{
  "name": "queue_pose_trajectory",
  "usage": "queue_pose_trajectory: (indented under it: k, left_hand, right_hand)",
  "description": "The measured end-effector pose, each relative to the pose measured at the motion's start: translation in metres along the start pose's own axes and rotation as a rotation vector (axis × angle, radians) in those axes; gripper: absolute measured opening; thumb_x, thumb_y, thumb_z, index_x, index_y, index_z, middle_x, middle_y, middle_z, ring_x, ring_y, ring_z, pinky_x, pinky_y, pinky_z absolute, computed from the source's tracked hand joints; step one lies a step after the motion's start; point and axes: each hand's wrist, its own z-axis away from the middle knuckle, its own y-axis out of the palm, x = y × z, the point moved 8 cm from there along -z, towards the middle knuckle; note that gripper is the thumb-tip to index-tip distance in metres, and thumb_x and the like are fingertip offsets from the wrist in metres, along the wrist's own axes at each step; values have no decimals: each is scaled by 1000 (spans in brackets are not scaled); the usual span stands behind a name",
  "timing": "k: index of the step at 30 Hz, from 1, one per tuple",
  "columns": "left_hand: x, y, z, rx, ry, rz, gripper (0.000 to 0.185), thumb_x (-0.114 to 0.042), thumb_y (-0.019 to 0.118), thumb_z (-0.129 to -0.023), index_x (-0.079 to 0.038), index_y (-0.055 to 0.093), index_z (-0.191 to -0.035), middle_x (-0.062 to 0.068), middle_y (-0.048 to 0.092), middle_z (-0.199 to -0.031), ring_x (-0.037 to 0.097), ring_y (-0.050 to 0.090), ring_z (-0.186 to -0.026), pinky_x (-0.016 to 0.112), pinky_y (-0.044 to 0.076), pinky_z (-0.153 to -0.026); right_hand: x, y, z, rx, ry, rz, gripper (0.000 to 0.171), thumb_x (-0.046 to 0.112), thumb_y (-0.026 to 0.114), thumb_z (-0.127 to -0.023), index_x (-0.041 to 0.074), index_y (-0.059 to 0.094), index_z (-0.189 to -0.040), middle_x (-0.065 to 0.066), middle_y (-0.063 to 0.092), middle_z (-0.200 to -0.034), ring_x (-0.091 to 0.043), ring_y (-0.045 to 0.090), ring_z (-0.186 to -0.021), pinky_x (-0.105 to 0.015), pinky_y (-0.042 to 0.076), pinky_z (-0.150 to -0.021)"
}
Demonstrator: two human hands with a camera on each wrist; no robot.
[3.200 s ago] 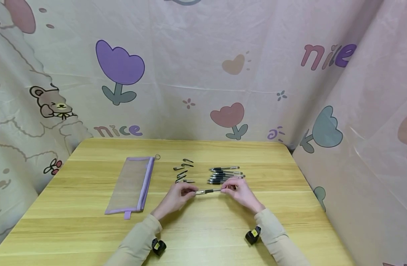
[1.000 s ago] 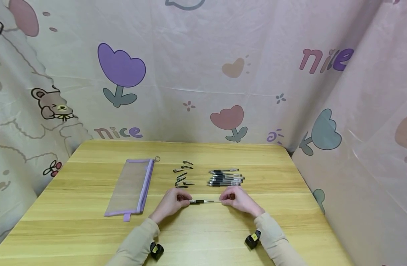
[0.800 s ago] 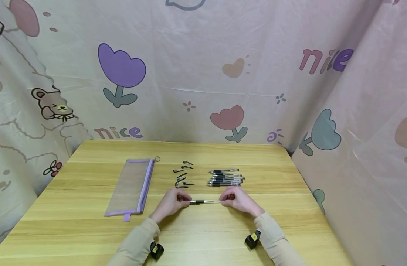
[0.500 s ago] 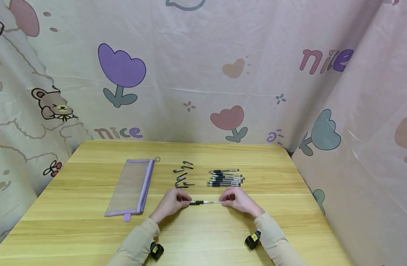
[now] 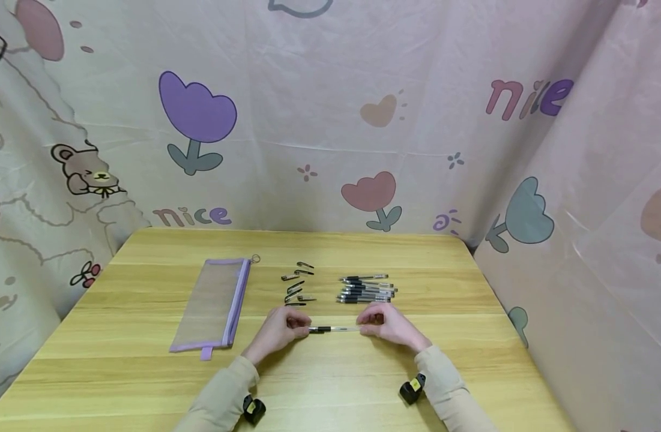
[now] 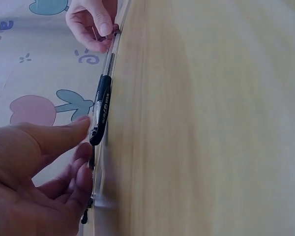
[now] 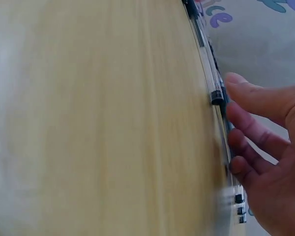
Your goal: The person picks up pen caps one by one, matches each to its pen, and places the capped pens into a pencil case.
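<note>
Black-grip pen (image 5: 332, 329), ends hidden by both hands

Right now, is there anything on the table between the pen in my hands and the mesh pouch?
Nothing visible. The pen is held between both hands, and bare table lies between the left hand and the pouch.
</note>
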Motion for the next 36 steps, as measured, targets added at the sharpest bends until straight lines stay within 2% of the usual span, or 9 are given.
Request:
queue_pose_trajectory:
  k: [3, 6, 9, 12, 15, 18, 25, 36]
  left_hand:
    - [1, -3, 1, -44, -20, 20, 22, -8, 81, -81, -6, 78, -103, 3, 72, -90, 8, 54, -74, 19, 45, -67]
    - [1, -7, 2, -83, -38, 40, 26, -9, 81, -81, -6, 77, -107, 3, 72, -91, 11, 54, -76, 21, 43, -68]
    - [2, -9, 3, -94, -63, 54, 29, -10, 81, -81, -7, 76, -110, 4, 73, -96, 13, 57, -81, 24, 45, -71]
    - [3, -10, 3, -107, -76, 53, 30, -11, 81, -81, -9, 75, -110, 7, 74, -105, 18, 61, -90, 30, 49, -78]
    - [2, -12, 4, -123, -69, 46, 29, -11, 81, -81, -10, 75, -110, 9, 73, -112, 23, 63, -100, 39, 51, -86]
    - [2, -12, 4, -130, -60, 54, 30, -10, 80, -82, -8, 74, -111, 11, 71, -112, 27, 63, -105, 46, 50, -92]
    - [5, -14, 5, -144, -86, 101, 37, -10, 81, -81, -6, 71, -117, 13, 69, -114, 26, 61, -107, 44, 48, -94]
    - [6, -12, 5, -137, -87, 125, 38, -9, 81, -81, -6, 71, -117, 13, 69, -114, 26, 60, -107, 42, 48, -94]
  right_hand:
    - [-7, -7, 1, -69, 21, -68, 23, 17, 77, -86, 9, 75, -107, -5, 71, -100, -6, 61, -88, -20, 52, -80]
    - [-14, -19, 0, -176, 38, -119, 24, 12, 77, -86, 4, 74, -108, -10, 71, -97, -6, 62, -85, -20, 54, -77]
    - [-21, -31, -1, -286, 66, -115, 23, 10, 79, -84, 4, 75, -106, -10, 72, -99, -10, 63, -87, -22, 53, -79]
    - [-24, -39, -4, -342, 96, -59, 23, 10, 80, -83, 7, 76, -105, -7, 72, -102, -17, 64, -95, -30, 52, -89]
    - [-27, -41, -7, -332, 131, -18, 22, 11, 81, -83, 10, 77, -104, -5, 72, -103, -20, 64, -98, -39, 50, -94]
    - [-30, -42, -10, -322, 162, 7, 19, 10, 81, -83, 11, 78, -102, -3, 72, -99, -20, 61, -98, -42, 48, -95]
    - [-34, -44, -14, -345, 156, 44, 16, 12, 83, -81, 13, 78, -97, -2, 71, -98, -21, 57, -99, -46, 43, -96]
    - [-37, -44, -16, -362, 143, 72, 10, 10, 82, -81, 14, 79, -90, 0, 70, -92, -17, 56, -92, -36, 41, -87]
